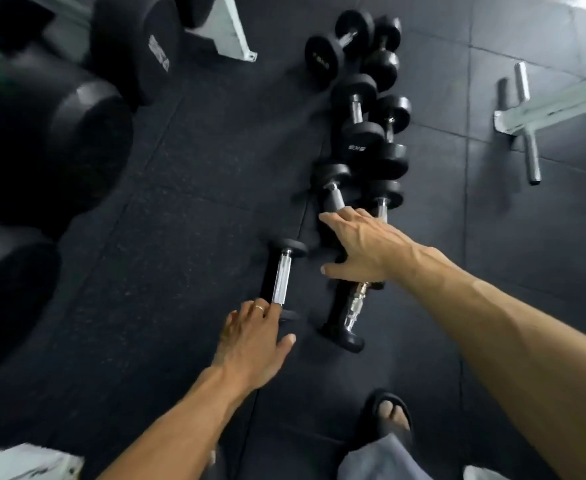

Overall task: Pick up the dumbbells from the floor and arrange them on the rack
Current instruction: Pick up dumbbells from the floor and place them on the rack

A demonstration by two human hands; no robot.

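Bare forearms, no sleeves. Thin ring on a finger of the left hand; right hand w/o jewellery. Black open-toe slide sandal on one foot, grey trouser leg above it.

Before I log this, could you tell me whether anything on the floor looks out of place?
Yes: the dumbbells lie jumbled on the floor rather than on the rack, some touching at odd angles. Both hands, left and right, are open and reaching for them.
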